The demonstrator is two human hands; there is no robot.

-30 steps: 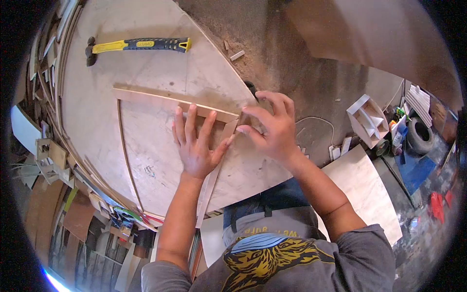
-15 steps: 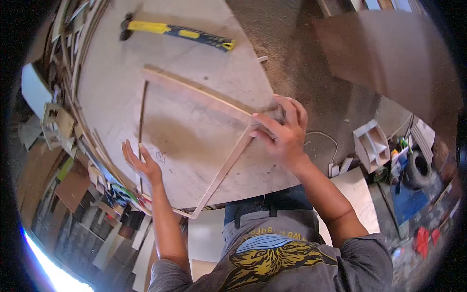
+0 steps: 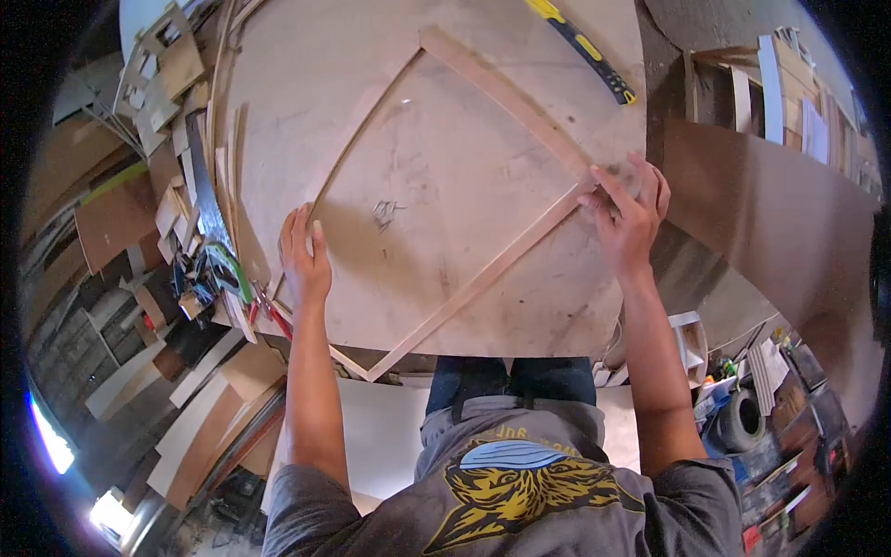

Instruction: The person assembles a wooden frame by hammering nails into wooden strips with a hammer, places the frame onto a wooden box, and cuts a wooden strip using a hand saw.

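A thin wooden frame with four sides lies over the pale work table, one corner reaching past the near edge. My right hand pinches the frame's right corner between thumb and fingers. At the left side of the frame, my left hand has its fingers wrapped round the thin strip. Part of that strip is hidden behind the hand. The yellow and black hammer rests at the table's far right, its head out of view.
A handsaw with a green handle and red-handled pliers lie at the left table edge, beside long wood strips. Wood offcuts are piled further left. A tyre and clutter stand on the floor at the right.
The view has shifted and turned, so the hammer now shows at the upper right. My left hand has gone from spread fingers beside the strip to closed round it. My right hand still grips its corner.
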